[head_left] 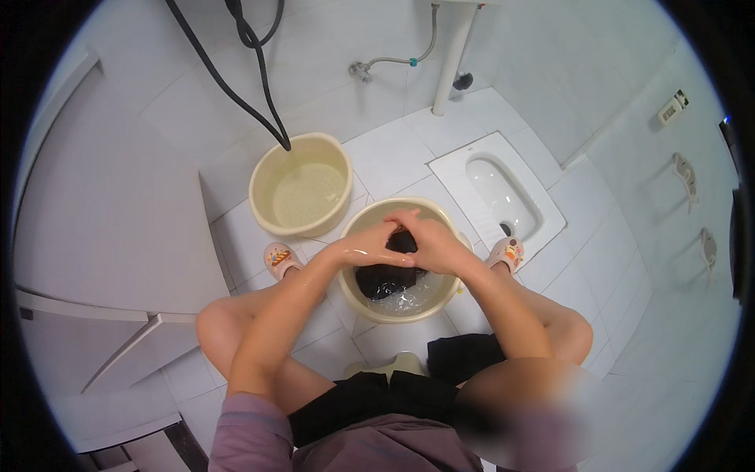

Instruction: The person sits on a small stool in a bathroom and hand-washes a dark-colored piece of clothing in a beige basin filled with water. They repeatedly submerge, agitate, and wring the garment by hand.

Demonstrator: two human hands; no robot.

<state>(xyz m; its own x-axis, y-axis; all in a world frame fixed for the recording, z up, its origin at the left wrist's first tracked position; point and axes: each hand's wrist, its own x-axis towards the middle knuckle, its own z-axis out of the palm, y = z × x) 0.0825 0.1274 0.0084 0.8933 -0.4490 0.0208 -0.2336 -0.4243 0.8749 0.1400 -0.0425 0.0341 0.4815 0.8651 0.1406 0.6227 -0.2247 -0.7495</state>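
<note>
A cream plastic basin (401, 319) stands on the floor between my feet. Dark, wet fabric (384, 282) lies in its sudsy water; the garment's kind cannot be made out. Over the basin, my left hand (373, 245) and my right hand (431, 242) meet at fingertips and thumbs, forming a ring. Their fingers are stretched out, with thumbs spread away. Dark fabric shows through the gap between them, apparently below the hands. Water glistens on my left hand and wrist.
A second cream basin (259, 198) holds clear water, with a black hose (271, 118) hanging into it. Right of my basin is a white squat toilet (503, 193) set in the tiles. A pale cabinet (118, 220) lines the left; a white pipe (454, 67) stands behind.
</note>
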